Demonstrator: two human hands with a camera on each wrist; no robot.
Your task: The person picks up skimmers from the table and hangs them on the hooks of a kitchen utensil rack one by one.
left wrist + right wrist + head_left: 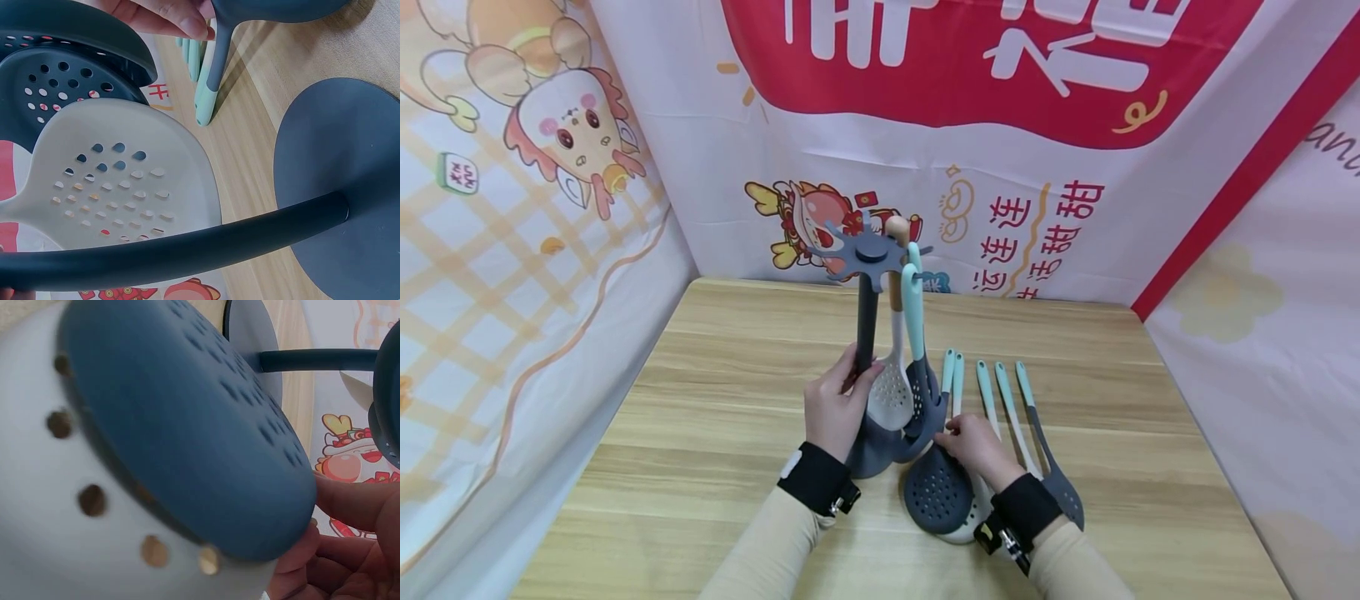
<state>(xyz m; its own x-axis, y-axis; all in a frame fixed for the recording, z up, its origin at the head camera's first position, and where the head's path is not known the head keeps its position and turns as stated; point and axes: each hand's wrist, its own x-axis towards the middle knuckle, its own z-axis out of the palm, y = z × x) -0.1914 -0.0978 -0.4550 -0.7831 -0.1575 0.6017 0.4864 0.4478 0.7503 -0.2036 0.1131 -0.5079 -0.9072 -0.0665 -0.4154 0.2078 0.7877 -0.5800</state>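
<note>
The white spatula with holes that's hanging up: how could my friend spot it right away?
On the pale wooden table, find the tall dark-grey utensil stand gripped by the left hand. In the head view, just right of its pole hangs the white spatula with holes. Its handle is brown, while the dark-grey utensils hanging beside it have mint-green handles.

Your head cam looks forward and down from above, well back, taking in most of the tabletop (722,367). Your left wrist cam sits super close to the white slotted spoon (147,134), turned sideways (the stand's pole (187,253) runs nearly level). Your right wrist cam's practically on the dark skimmer (169,431). Both wrist views share that pole and its base (325,147).
</note>
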